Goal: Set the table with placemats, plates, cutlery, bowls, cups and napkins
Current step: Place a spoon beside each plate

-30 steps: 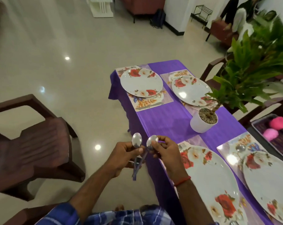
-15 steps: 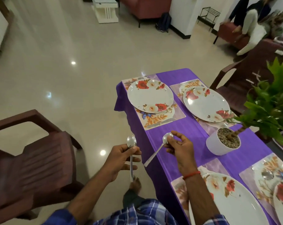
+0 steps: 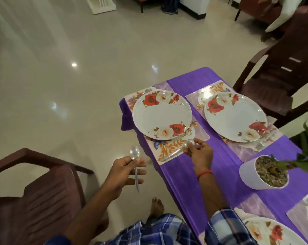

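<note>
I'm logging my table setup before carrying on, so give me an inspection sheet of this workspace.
Surface: purple-clothed rectangular table, floral placemats laid.
Job's things: round white floral left plate and matching right plate, each on a placemat.
Clutter: white round pot holding a green plant.
Grips: left hand holds first steel spoon upright, off the table; right hand pinches second steel spoon by its bowl over the near floral placemat.
Cables: nothing seen.
Surroundings: brown plastic chair, glossy tiled floor.

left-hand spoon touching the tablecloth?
Apart. The head view shows the left hand holding its spoon out over the floor, with a strip of bare floor visible between the spoon and the edge of the purple tablecloth.
</note>
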The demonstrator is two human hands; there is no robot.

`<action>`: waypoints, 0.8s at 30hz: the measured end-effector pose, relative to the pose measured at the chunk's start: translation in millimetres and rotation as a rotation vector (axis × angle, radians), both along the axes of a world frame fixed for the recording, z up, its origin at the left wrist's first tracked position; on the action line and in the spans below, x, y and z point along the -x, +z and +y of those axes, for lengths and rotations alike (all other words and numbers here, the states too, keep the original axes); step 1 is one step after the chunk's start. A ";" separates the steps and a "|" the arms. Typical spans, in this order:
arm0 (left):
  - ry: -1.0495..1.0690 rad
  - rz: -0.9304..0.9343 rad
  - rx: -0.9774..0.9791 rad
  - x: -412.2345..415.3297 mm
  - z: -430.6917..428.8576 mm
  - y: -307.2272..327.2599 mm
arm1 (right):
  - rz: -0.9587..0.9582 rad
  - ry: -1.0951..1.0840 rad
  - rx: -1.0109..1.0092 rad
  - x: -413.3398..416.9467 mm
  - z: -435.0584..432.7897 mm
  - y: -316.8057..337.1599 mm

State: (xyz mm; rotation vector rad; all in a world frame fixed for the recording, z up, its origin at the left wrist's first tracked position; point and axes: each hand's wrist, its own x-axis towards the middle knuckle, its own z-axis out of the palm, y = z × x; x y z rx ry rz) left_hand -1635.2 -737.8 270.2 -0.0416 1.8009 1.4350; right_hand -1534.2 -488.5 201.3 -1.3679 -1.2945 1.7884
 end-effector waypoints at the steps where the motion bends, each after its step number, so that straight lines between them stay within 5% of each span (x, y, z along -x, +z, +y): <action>1: 0.004 -0.008 0.004 5.0 1.6 -2.2 | -0.017 -0.007 0.015 5.4 4.3 -6.4; 11: -0.024 -0.029 0.023 33.6 13.4 -10.2 | -0.296 0.075 -0.010 36.8 25.7 -41.5; 17: -0.057 -0.008 0.026 50.4 28.4 -6.6 | -0.604 0.306 -0.318 37.7 27.7 -38.8; 24: -0.081 -0.020 0.035 61.7 34.6 -8.8 | -0.727 0.426 -0.450 38.4 30.5 -37.7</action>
